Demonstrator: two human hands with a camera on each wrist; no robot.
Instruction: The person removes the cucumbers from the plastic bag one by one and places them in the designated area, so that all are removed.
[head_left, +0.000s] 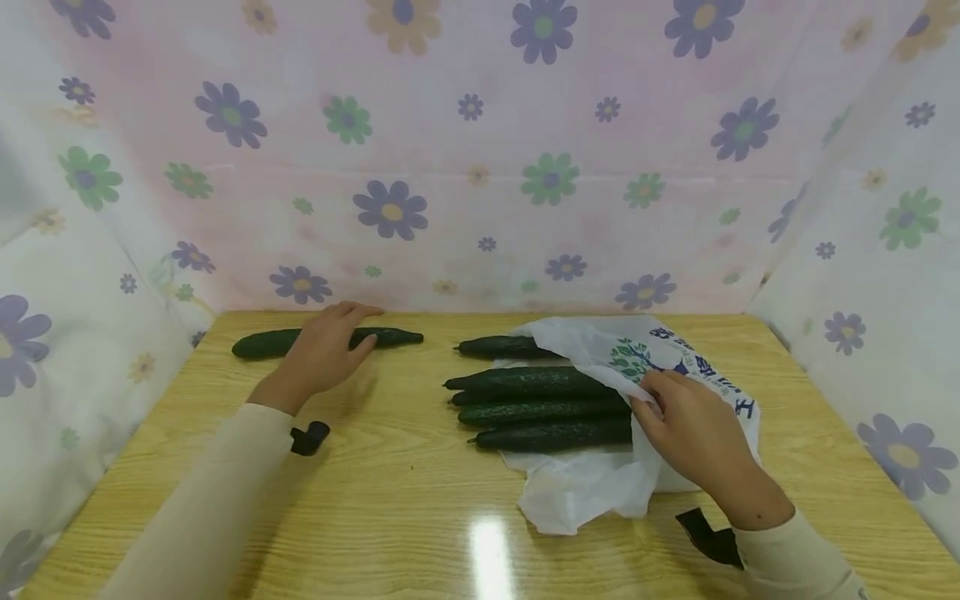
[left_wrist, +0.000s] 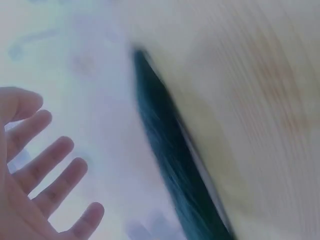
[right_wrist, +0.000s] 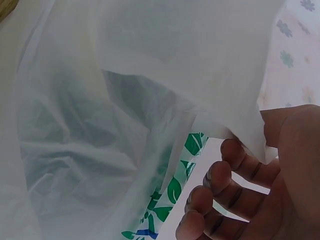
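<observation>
A single dark green cucumber (head_left: 260, 344) lies along the table's back left. Over it hovers my left hand (head_left: 318, 354), fingers spread; in the left wrist view a gap separates the hand (left_wrist: 42, 175) from the cucumber (left_wrist: 167, 145). My right hand (head_left: 697, 429) pinches the mouth edge of a white plastic bag (head_left: 577, 492) printed with a green tree and blue writing. Several cucumbers (head_left: 525, 382) poke out of that bag, stems to the left, their other ends covered by it. Thumb and forefinger hold the thin film in the right wrist view.
The wood-grain table (head_left: 390, 517) has a flowered curtain (head_left: 465, 242) behind it and on both sides. Black straps (head_left: 708, 540) hang at both wrists. Bare tabletop lies between the single cucumber and the bag.
</observation>
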